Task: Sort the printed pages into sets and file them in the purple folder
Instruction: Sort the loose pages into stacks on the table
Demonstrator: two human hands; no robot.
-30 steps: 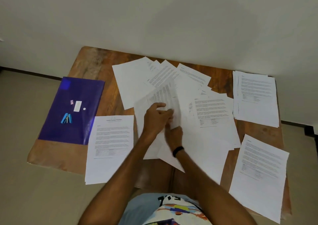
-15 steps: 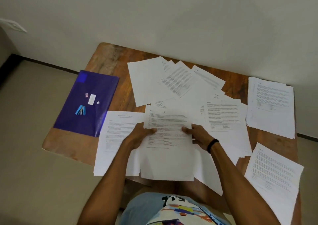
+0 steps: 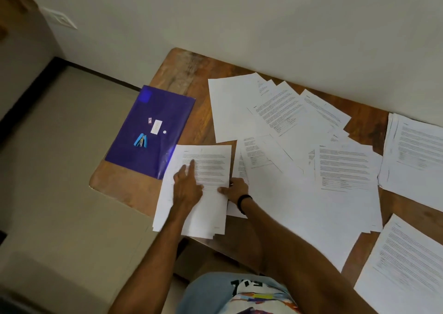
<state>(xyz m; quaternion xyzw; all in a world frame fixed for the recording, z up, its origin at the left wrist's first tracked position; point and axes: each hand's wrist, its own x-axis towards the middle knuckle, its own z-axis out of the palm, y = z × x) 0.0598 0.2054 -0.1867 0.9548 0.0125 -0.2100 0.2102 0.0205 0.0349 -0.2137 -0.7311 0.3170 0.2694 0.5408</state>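
The purple folder [image 3: 148, 131] is shown up and to the left of the left hand [image 3: 188, 186], with a blue stapler [image 3: 141, 141] resting on it. The left hand is laid flat, fingers straight, on a stack of printed pages [image 3: 211, 169] whose upper-left corner overlaps the folder. The stack's right edge is pinched by the right hand [image 3: 236, 190], thumb on top, just beside the left. Loose sheets [image 3: 287, 126] are fanned out beyond and to the right of the right hand.
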